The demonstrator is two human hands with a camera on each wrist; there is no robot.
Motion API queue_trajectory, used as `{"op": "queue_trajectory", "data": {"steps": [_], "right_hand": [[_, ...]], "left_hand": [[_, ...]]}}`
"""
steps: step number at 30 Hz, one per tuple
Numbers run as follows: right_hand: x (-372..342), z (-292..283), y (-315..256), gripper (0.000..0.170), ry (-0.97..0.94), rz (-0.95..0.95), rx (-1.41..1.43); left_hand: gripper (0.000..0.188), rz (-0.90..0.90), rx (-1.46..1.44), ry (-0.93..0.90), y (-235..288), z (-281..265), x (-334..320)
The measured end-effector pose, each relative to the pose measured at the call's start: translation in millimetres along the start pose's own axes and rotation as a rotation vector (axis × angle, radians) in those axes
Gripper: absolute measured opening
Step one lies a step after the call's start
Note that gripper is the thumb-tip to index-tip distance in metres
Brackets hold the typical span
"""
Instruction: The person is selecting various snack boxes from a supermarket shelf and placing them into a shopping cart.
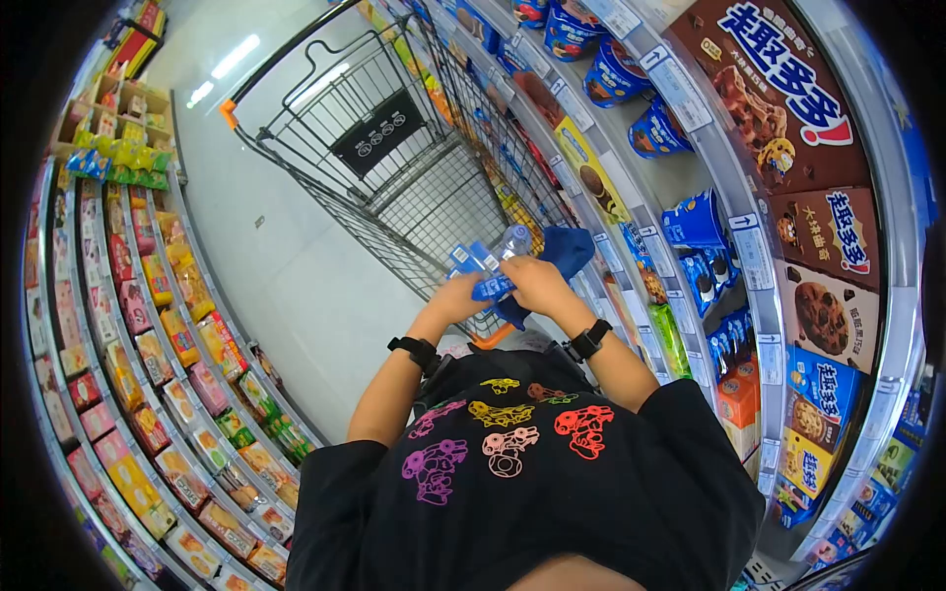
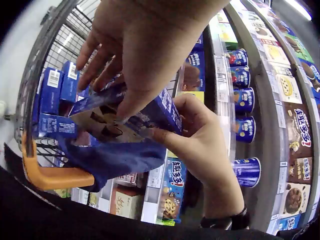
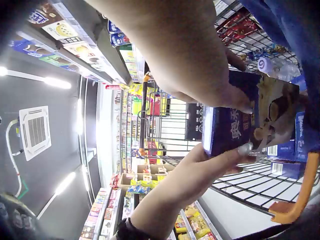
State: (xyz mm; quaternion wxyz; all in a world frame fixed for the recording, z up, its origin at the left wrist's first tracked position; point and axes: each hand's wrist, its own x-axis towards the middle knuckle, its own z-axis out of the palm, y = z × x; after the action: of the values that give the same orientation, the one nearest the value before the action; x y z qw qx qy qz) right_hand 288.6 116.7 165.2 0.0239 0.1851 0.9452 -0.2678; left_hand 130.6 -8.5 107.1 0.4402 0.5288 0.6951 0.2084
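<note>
- Head: The left hand (image 1: 455, 298) and right hand (image 1: 540, 284) grip a blue biscuit box (image 1: 493, 288) at the near end of a wire shopping cart (image 1: 434, 187); snack shelves (image 1: 680, 84) flank both sides.
- Left wrist: Fingers and thumbs clasp the box, partly covering its front; dark-blue cloth (image 2: 125, 160) hangs below, beside the orange corner piece (image 2: 60, 178). Other blue boxes (image 2: 51, 91) stand in the cart.
- Right wrist: A clear bottle (image 3: 284, 69) lies beyond the box, partly hidden.
</note>
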Motion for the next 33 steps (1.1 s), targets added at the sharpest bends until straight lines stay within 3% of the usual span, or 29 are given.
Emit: {"op": "queue_trajectory", "data": {"steps": [6, 12, 21, 26, 33], "right_hand": [[3.8, 10.5, 8.8, 0.032, -0.038, -0.083, -0.040], [6.7, 23.9, 37.4, 0.036, -0.076, -0.091, 0.039], [17.3, 23.6, 44.0, 0.034, -0.024, -0.143, 0.118], [23.3, 23.7, 44.1, 0.038, -0.065, -0.096, 0.117], [26.5, 25.0, 46.8, 0.035, 0.017, -0.101, 0.146]], "left_hand": [[0.053, -0.016, 0.062, -0.084, -17.6, 21.6, -4.5], [0.054, 0.041, 0.010, 0.036, -30.0, 44.2, -0.9], [0.056, -0.149, -0.037, -0.029, -17.8, 31.2, 7.5], [0.054, -0.181, -0.103, 0.038, -11.4, 24.5, 5.8], [0.051, -0.218, -0.178, 0.110, -17.8, 28.0, 9.5]]}}
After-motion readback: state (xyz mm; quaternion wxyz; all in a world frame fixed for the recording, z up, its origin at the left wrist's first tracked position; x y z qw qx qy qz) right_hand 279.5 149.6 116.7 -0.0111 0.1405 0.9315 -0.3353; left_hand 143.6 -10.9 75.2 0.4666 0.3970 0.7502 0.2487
